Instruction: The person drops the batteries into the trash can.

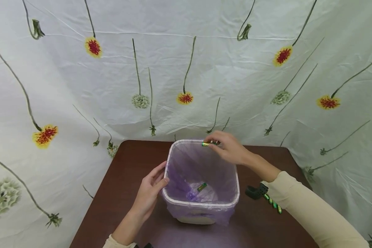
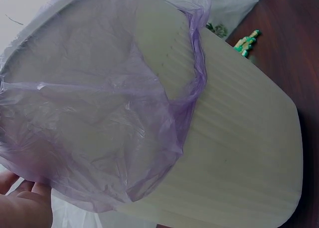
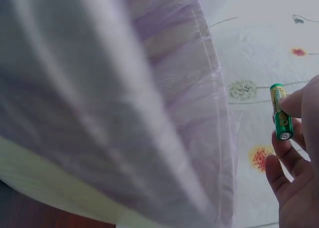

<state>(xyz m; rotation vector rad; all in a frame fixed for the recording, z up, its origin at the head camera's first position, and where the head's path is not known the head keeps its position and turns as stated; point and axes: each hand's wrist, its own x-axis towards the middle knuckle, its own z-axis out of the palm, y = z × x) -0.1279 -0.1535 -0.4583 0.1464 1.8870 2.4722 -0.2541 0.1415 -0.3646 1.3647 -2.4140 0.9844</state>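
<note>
Cylindrical green-and-gold battery, one: pinched in the right hand, long axis crosswise, seen against the far rim of a pale, purple-film-lined bin, left hand gripping its left rim.

Green-and-gold battery in the right grip — purple-lined bin near, floral cloth behind.

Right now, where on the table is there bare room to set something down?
The brown table is bare left of the purple-lined bin, between the left hand and the table's left edge, and at the far right corner, beyond the right forearm. It's crowded right of the bin, where green batteries show beside the right sleeve.
</note>
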